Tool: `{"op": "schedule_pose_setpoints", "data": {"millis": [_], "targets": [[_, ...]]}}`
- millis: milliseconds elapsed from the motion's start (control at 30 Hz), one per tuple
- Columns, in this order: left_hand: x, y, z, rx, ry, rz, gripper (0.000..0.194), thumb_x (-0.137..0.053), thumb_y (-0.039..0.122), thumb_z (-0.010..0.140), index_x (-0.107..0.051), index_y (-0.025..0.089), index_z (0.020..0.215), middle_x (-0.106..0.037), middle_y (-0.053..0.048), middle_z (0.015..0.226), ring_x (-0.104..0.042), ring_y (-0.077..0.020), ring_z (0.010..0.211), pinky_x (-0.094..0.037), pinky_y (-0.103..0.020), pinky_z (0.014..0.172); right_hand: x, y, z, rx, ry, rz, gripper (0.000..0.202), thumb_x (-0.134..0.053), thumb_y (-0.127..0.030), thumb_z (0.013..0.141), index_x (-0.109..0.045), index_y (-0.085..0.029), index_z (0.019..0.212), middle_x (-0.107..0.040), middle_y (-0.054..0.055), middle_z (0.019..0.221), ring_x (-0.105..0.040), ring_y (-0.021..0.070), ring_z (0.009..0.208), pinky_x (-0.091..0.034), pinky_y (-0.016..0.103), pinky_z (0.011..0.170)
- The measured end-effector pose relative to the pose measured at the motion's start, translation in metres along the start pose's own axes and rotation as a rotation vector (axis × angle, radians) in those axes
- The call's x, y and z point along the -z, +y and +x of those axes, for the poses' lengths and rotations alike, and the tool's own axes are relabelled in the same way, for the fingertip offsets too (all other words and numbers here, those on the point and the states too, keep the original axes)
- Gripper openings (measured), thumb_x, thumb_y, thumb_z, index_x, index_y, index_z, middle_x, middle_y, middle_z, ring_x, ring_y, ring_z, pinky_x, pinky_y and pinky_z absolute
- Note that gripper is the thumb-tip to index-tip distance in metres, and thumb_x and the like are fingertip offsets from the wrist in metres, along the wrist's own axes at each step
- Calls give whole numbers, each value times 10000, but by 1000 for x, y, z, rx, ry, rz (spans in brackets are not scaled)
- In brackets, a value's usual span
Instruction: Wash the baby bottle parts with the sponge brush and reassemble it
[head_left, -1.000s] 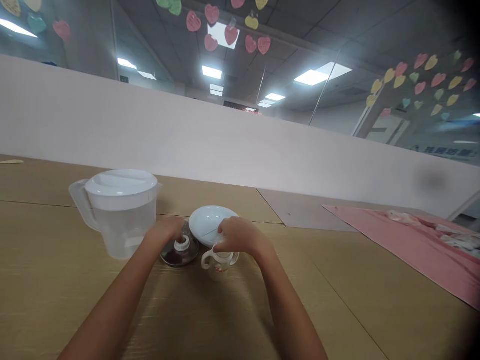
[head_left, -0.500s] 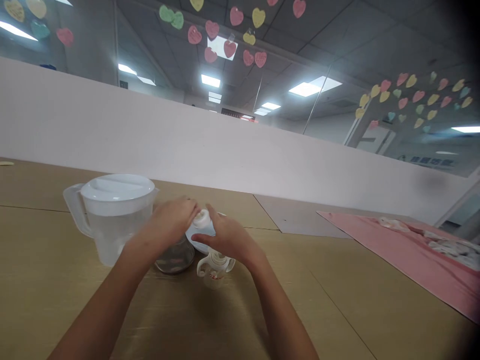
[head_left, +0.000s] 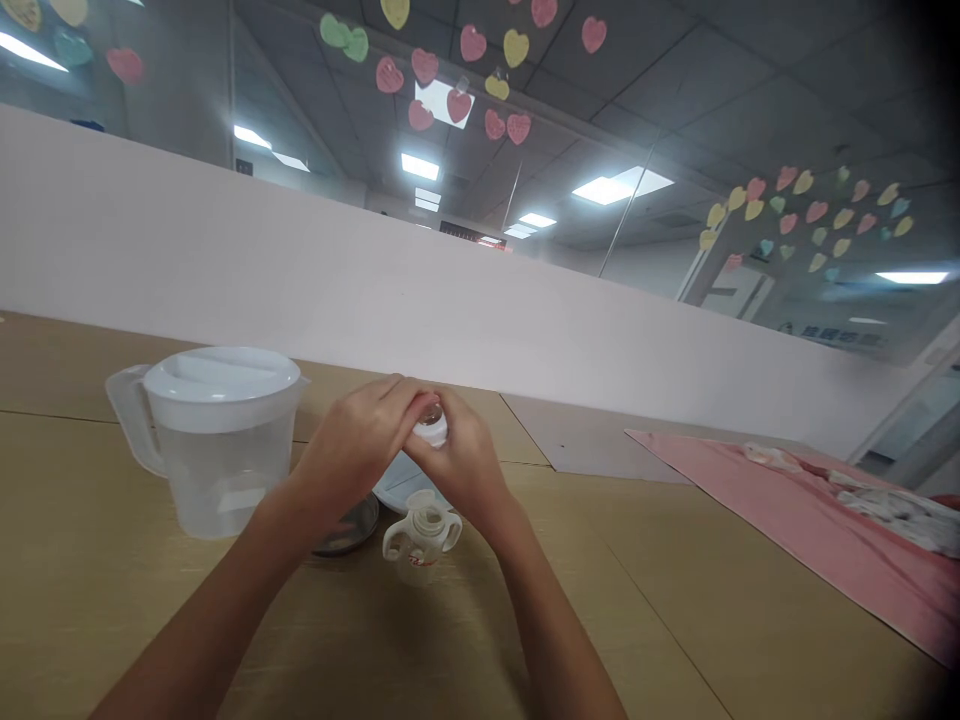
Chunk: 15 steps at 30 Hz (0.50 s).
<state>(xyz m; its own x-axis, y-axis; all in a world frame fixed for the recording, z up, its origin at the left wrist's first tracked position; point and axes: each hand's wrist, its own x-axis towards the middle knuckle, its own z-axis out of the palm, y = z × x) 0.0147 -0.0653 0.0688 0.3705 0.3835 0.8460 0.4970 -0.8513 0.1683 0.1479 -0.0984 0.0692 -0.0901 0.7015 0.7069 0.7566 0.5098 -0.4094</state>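
My left hand [head_left: 358,432] and my right hand [head_left: 466,462] meet above the table, both closed around a small baby bottle top [head_left: 431,428]. It has a white collar with a see-through tip, partly covered by my fingers. Just below stands a clear baby bottle [head_left: 420,548] with two white handles, its neck uncovered. A pale blue plate-like dish [head_left: 401,483] lies behind the bottle, partly hidden by my right hand. Left of the bottle is a dark, shiny round container [head_left: 351,532], mostly behind my left wrist.
A large translucent pitcher [head_left: 225,450] with a white lid stands at the left. On the right a pink cloth [head_left: 720,490] carries some crumpled white fabric [head_left: 892,515]. A white low wall [head_left: 420,310] with glass above borders the table's far side.
My hands have come together and lifted the bottle top slightly up and right. My right fingers, spread before, are now closed on it. The bottle stays standing.
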Motion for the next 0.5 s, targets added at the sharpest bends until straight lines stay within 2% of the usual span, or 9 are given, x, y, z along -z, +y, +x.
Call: {"op": "schedule_pose_setpoints", "data": {"millis": [233,500], "targets": [[-9,-8,0,212,221,-336,282,-444,333,899,-644,174,778,-655,-5,728,-574,-123,665,-431,-215,611,-10,0,-2,127,82,54,296,-555,-276,822,-500,-214,1106,-610,61,1059,-567,192,1000,-469,330,858],[-18,-10,4,416,297,-850,305,-507,378,845,-583,153,654,-603,-8,643,-561,-117,624,-450,-215,589,-10,0,-5,231,100,41,434,-546,-337,855,-396,-227,1247,-573,73,1155,-549,175,1072,-467,321,920]]}}
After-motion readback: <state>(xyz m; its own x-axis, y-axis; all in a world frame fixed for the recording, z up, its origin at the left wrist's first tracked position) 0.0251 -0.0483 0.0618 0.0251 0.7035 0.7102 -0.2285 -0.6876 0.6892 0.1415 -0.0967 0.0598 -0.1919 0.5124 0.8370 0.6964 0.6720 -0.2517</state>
